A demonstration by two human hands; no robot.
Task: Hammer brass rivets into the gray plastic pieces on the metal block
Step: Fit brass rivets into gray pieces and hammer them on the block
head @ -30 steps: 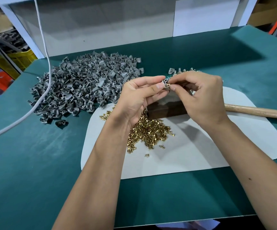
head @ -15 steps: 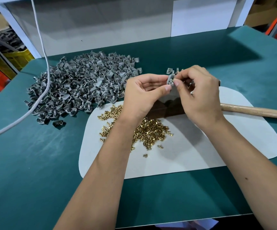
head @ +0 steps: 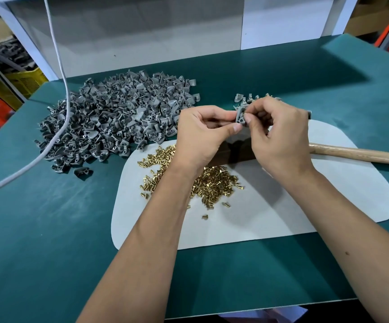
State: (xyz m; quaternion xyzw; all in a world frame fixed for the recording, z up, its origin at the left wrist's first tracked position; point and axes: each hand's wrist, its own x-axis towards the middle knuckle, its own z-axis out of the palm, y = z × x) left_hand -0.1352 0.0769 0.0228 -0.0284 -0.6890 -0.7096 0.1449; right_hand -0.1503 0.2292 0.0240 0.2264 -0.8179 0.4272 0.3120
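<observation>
My left hand (head: 202, 138) and my right hand (head: 275, 136) meet above the dark metal block (head: 233, 152), which they mostly hide. Both pinch one small gray plastic piece (head: 240, 116) between thumb and fingertips. No rivet shows in the piece from here. A big heap of gray plastic pieces (head: 116, 120) lies at the left on the green table. Loose brass rivets (head: 212, 183) are scattered on the white mat (head: 270, 210) under my left wrist. The hammer's wooden handle (head: 361, 156) lies on the mat to the right, apart from both hands.
A few gray pieces (head: 247, 97) sit just behind my hands. A white cable (head: 60, 73) hangs down across the left heap. A white partition (head: 142, 33) closes the back of the table. Yellow crates (head: 23, 80) stand off the table's left edge.
Both hands have kept the gray piece between them and turned it slightly; it now stands more upright. The heaps and the hammer have not moved.
</observation>
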